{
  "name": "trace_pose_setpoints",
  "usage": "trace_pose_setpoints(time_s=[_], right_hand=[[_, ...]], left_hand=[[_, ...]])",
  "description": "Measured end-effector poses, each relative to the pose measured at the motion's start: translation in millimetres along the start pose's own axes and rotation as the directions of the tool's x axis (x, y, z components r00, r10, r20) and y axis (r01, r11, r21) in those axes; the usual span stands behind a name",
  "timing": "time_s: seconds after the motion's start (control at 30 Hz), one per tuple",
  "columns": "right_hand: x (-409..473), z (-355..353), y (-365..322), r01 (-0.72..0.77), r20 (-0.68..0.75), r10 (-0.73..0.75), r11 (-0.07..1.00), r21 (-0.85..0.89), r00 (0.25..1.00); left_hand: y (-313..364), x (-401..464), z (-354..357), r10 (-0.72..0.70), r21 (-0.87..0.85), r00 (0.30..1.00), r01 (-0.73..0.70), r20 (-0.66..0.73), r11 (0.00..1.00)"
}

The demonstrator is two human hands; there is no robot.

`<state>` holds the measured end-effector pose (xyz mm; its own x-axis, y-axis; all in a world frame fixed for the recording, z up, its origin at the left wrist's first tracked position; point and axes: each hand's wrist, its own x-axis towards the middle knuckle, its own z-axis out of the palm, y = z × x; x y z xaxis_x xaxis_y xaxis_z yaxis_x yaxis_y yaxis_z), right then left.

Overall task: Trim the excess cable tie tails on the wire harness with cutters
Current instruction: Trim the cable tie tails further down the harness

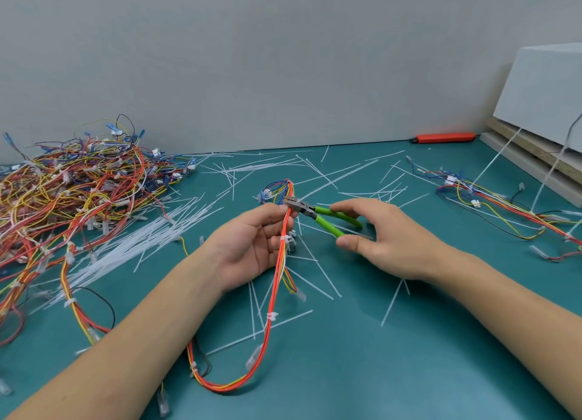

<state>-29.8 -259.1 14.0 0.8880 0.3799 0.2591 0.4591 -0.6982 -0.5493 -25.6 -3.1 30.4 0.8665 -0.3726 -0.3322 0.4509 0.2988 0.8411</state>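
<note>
Gripping the wire harness (281, 240) with curled fingers, the left hand (248, 243) lifts it mid-table. The right hand (378, 230) clasps green cutters (321, 215), tips touching the harness.

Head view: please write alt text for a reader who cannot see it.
A person's left hand holds up a red, orange and yellow wire harness while the right hand works green-handled cutters, their head at the harness top. White cut tie tails litter the teal table; a tangled harness pile lies left.
</note>
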Motion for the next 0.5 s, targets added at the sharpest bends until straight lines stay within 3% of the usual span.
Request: trace_pose_setpoints(time_s=[0.23,0.5], right_hand=[[0.3,-1.6,3.2,-0.038,-0.126,0.036,0.999,-0.015,0.991],[1.7,-5.4,4.5,-0.017,-0.044,0.016,1.000,-0.009,0.999]], left_hand=[[-1.4,-1.0,1.8,0.020,0.058,0.999,-0.022,0.036,0.998],[-1.9,-0.7,1.1,0.020,0.080,0.999,-0.024,0.049,0.997]])
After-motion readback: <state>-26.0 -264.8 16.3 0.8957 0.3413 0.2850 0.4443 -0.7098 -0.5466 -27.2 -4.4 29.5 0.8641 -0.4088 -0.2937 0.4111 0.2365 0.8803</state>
